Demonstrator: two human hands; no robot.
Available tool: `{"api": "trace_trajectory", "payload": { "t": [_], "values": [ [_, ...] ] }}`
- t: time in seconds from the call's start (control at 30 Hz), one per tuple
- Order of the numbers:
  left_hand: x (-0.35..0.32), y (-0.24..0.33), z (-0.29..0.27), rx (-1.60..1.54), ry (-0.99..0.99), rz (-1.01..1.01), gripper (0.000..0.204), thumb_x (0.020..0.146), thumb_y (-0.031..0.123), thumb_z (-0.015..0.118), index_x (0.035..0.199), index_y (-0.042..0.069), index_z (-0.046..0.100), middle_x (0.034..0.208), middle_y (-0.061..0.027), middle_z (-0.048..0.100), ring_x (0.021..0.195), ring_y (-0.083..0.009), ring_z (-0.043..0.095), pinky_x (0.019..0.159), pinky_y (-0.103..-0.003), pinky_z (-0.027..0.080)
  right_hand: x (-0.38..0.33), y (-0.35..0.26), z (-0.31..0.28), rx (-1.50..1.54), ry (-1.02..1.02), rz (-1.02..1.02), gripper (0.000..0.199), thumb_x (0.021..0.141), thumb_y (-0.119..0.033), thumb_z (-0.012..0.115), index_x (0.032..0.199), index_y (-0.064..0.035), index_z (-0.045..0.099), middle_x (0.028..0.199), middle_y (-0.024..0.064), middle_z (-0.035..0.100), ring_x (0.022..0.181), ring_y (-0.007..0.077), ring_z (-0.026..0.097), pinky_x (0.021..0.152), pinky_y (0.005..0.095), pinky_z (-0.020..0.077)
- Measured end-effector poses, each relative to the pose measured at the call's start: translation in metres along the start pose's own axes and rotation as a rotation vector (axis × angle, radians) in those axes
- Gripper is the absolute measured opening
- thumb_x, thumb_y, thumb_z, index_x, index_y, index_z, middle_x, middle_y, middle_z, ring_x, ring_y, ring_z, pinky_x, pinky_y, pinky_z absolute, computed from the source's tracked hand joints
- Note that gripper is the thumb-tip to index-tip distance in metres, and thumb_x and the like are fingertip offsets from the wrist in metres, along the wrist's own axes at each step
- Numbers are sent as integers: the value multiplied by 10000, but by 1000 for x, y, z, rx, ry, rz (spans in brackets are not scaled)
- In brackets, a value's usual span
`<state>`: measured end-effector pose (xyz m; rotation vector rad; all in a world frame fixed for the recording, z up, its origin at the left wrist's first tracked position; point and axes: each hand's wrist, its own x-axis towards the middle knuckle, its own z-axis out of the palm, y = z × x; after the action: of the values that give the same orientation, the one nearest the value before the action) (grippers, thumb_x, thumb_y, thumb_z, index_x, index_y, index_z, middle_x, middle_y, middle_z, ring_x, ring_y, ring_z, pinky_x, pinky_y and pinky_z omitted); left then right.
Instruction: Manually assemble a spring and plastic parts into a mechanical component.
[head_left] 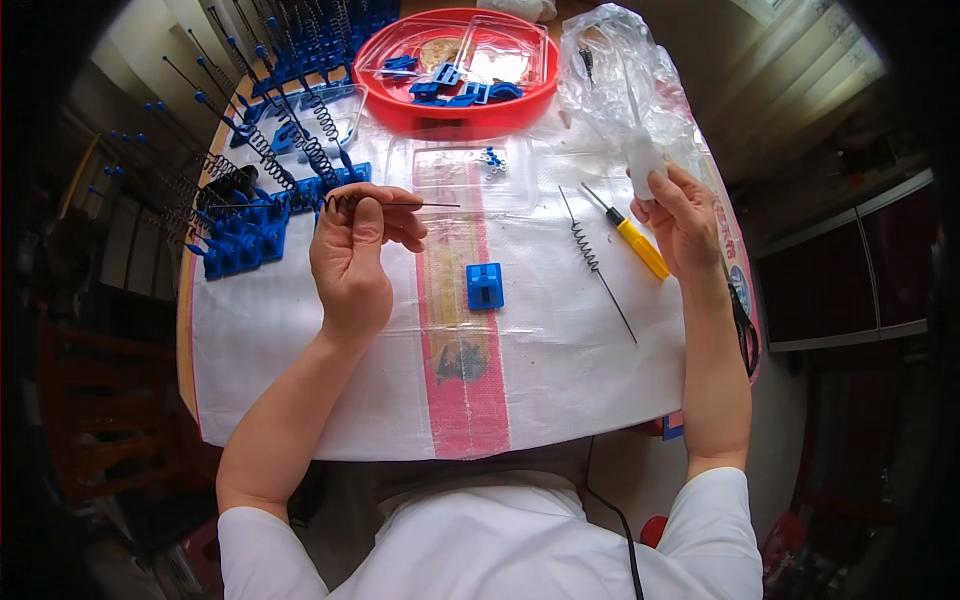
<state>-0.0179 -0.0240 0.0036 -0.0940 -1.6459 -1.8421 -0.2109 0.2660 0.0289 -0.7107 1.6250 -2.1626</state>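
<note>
Pinching a spring rod [440, 205] between left-hand thumb and fingers, our left hand [355, 255] has a thin grip; we hold a white bottle [645, 172], nozzle up, in our right hand [685, 215]. Main risk, we'd judge: the rod twisting in that pinch, since little of it is gripped, so its tip wanders. Its left end crosses in front of the blue racks [243, 252]; can't tell if it touches, but a leftward swing could snag there. Too hard a squeeze might push out whatever the bottle holds. The blue block [484, 284] sits on the table [560, 390] unbraced, so a bump could shift it. The spare rod [584, 243], near the screwdriver [640, 243], could roll if knocked.
</note>
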Motion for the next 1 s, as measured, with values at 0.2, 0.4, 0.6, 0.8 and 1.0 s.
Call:
{"api": "trace_trajectory", "payload": {
  "t": [0.2,0.4,0.6,0.8,1.0],
  "values": [
    [4,6,0,112,-44,60,165,1072,154,407,1105,47,528,1074,-163,664,838,-171,668,714,-300,562,4,4,8,-287,51,-56,218,938,-183,682,1060,-3,682,781,-9,609,681,62,513,629,230,411],
    [14,20,-5,184,-65,86,164,1071,159,418,1097,46,534,1051,-143,666,837,-156,662,713,-289,555,18,5,6,-489,67,-41,257,916,-200,707,1094,-18,687,839,35,693,757,93,605,663,246,462],
    [20,28,-8,307,-131,69,171,1065,173,450,1078,42,559,1027,-109,670,841,-128,647,714,-262,533,39,10,-7,-1009,52,-101,277,869,-236,723,1057,-35,697,848,96,721,771,187,665,736,332,517],
    [21,27,-9,400,-193,19,171,1061,178,469,1067,42,572,1011,-87,666,845,-112,628,720,-253,523,35,10,7,-1195,54,-130,277,825,-210,729,1016,-12,697,857,132,707,792,254,672,750,366,521],
    [22,25,-12,420,-196,-8,177,1062,173,464,1053,35,574,986,-81,661,825,-109,625,716,-253,523,37,12,10,-1252,72,-143,268,809,-204,735,985,-3,710,912,162,707,829,268,677,772,368,526]
  ]
}}
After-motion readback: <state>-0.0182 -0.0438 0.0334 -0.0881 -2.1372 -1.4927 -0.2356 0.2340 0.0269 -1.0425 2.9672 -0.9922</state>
